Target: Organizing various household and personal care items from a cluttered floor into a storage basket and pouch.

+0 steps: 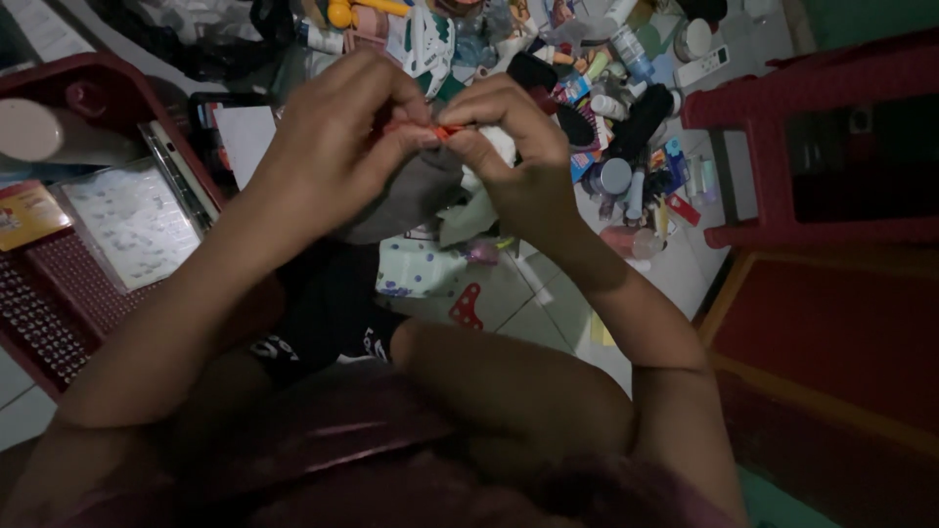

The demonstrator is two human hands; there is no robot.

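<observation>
knees — dark shorts (323, 313) | both hands (430, 137) pinching small orange piece (445, 130) | yellow-red packet (27, 213) far left

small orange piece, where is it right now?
Head view, upper centre: the small orange piece is pinched between the left hand and right hand, above a grey cloth.

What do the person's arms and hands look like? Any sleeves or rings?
Both arms are bare right up to the shoulders, so no sleeves show. The left hand and right hand wear no gloves. No rings, watch or bracelets show in this dim light.
</observation>
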